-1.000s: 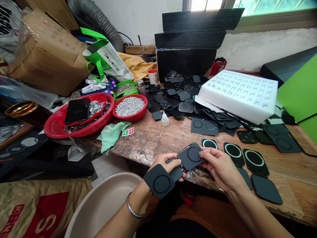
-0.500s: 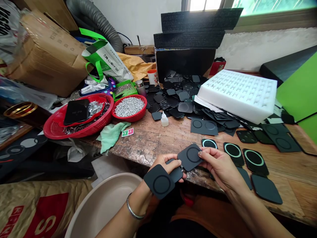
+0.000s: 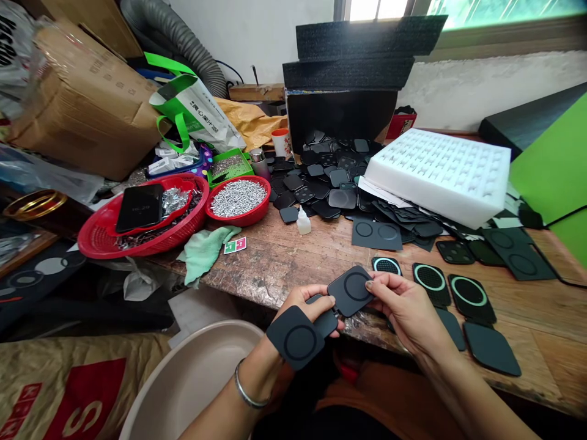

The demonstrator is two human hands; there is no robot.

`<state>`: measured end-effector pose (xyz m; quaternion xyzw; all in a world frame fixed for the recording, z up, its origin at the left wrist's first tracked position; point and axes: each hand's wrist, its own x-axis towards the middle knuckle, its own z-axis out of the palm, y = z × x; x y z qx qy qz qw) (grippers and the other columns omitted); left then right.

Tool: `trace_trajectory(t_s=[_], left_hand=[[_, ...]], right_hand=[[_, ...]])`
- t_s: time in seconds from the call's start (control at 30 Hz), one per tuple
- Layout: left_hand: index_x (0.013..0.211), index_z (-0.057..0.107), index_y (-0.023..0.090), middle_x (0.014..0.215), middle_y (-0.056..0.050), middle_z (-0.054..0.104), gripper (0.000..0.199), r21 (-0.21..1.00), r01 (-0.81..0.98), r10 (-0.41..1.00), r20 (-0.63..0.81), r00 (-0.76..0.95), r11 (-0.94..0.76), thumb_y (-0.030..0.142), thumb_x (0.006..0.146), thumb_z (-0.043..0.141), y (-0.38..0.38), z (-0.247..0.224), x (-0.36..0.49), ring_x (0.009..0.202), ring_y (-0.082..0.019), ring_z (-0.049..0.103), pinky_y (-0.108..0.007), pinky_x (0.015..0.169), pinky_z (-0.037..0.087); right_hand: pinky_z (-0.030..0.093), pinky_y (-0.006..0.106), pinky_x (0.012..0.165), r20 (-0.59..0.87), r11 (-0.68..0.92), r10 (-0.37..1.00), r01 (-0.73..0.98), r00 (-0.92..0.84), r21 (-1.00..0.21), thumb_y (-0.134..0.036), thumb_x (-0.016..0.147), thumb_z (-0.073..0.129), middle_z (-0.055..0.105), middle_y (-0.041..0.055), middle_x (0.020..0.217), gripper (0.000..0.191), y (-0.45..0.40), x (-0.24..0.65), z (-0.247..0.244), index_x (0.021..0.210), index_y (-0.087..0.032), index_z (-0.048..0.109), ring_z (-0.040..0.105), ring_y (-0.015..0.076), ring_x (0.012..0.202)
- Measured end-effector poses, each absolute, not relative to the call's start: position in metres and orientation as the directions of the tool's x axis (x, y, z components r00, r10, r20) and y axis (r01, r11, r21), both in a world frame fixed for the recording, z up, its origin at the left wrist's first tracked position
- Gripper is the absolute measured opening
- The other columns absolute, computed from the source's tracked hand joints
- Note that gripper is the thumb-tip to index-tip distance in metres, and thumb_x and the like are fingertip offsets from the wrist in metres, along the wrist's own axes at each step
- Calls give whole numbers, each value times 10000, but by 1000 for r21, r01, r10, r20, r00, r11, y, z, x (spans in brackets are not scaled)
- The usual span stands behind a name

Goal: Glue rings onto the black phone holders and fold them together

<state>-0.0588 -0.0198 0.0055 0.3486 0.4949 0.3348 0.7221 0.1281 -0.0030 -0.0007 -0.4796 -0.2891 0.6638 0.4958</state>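
Above the table's front edge, my left hand (image 3: 300,299) grips a dark grey folding wireless charger (image 3: 339,302) made of hinged square panels. Its thumb presses the middle panel near the hinge. My right hand (image 3: 408,308) pinches the right edge of the upper panel, which bears a printed ring, between thumb and finger. A similar dark square sheet (image 3: 296,337) with a ring lies across my left wrist; I cannot tell whether it is attached to the charger. Right of my hands, opened chargers (image 3: 472,298) show pale green rings over black mesh, with plain panels (image 3: 491,348) below them.
A white foam tray (image 3: 440,171) sits at the back right, beside a heap of dark panels (image 3: 321,177). A small dropper bottle (image 3: 303,221) stands mid-table. On the left are a red bowl of metal pins (image 3: 238,198), a red basket (image 3: 87,235) and a green cloth (image 3: 206,250).
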Motion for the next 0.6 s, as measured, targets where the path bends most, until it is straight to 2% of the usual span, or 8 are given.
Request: trace_trajectory(t_s=[0.2, 0.4, 0.6], left_hand=[[938, 623, 140, 717, -55, 681, 258, 835, -132, 830, -487, 271, 534, 348, 788, 653, -21, 1, -59, 600, -178, 672, -229, 513, 535], [951, 628, 153, 696, -61, 686, 283, 834, -118, 826, -497, 265, 540, 369, 772, 669, -20, -4, -61, 588, -189, 670, -224, 477, 514], [969, 636, 153, 698, -65, 689, 303, 834, -121, 829, -499, 254, 539, 375, 766, 675, -21, -4, -60, 586, -191, 670, -235, 483, 518]], right_hand=[[465, 197, 704, -290, -274, 957, -304, 6, -912, -304, 662, 808, 611, 46, 1013, 221, -3, 129, -6, 638, -147, 654, 564, 138, 882], [448, 255, 785, -234, -222, 972, -248, 23, -943, -314, 688, 786, 609, 57, 1030, 227, -4, 130, -8, 629, -153, 637, 554, 181, 971], [441, 278, 776, -206, -195, 978, -221, 28, -956, -324, 705, 772, 609, 66, 1033, 227, -6, 130, -10, 643, -158, 631, 547, 197, 978]])
